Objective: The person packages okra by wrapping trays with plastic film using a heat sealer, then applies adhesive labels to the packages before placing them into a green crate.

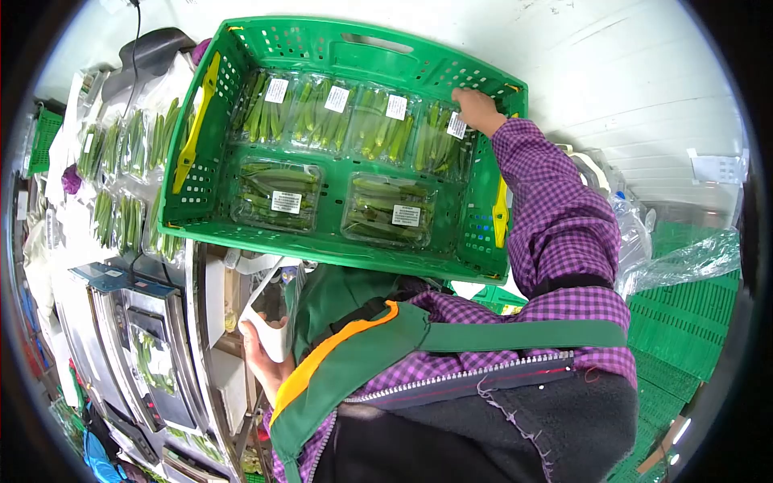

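Note:
My right hand (481, 111) reaches into a green plastic crate (338, 256), its bent fingers at a white printed label (456, 125). The label lies over a clear pack of long green vegetables (439, 149), the rightmost of the upper row. The other packs in that row (322, 121) carry labels too. Two more labelled packs, the left one (278, 196) and the right one (389, 211), lie crosswise in the lower row. Below the crate, my left hand (262, 350) is closed around a curled white strip (278, 334). Its fingers are partly hidden behind the strip.
More packed greens (145, 145) lie in rows at the left, above a metal machine (149, 342). Yellow handles (197, 121) sit at the crate's ends. Stacked green crates (676, 322) and clear plastic film (684, 262) are at the right. A pale wall (628, 72) stands behind.

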`<state>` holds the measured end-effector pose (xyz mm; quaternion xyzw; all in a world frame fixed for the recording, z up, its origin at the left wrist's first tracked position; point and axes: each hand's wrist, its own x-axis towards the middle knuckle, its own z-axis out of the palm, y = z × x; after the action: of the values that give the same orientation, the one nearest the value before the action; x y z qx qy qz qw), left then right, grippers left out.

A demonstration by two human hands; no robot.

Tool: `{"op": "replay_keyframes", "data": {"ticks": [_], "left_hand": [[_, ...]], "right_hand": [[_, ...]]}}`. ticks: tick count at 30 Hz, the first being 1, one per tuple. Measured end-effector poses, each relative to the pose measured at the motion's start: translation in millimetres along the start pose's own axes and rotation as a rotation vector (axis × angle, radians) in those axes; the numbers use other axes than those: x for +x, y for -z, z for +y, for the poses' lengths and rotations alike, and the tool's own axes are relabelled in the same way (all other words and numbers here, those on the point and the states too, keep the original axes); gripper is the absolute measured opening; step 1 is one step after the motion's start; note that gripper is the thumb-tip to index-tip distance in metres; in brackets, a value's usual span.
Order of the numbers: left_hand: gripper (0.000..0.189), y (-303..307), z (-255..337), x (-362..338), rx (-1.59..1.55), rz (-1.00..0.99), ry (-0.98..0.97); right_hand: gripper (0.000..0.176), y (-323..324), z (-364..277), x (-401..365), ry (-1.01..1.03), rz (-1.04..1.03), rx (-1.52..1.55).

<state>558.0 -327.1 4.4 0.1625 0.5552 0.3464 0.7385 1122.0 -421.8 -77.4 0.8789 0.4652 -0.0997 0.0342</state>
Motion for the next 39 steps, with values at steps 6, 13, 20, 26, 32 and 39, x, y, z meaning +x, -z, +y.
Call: {"op": "replay_keyframes", "data": {"ticks": [6, 13, 20, 26, 32, 39], "left_hand": [[0.044, 4.0, 1.2, -2.7, -0.041, -0.299, 0.071], [0.047, 29.9, -10.1, -15.7, 0.008, -0.334, 0.086], [0.028, 10.2, 4.3, -9.4, 0.496, -0.220, -0.116], [0.029, 5.4, 4.1, -5.8, -0.092, -0.093, -0.228], [0.029, 39.6, 1.7, -15.8, -0.260, 0.068, -0.321], [0.033, 106.3, 23.8, -25.4, -0.376, 0.134, -0.410]], "right_hand": [[0.032, -39.1, 13.0, 10.9, -0.583, -0.227, 0.564], [0.046, -84.4, 29.1, 1.4, -0.546, -0.030, 0.748], [0.011, 47.0, -147.6, -1.4, 0.149, 0.003, 0.713], [0.029, 123.2, -386.6, -115.2, 1.021, -0.655, 0.867], [0.025, 72.7, -461.4, -136.7, 1.526, -0.450, 0.737], [0.015, 59.5, -538.9, -176.6, 1.499, -0.510, 0.779]]}}
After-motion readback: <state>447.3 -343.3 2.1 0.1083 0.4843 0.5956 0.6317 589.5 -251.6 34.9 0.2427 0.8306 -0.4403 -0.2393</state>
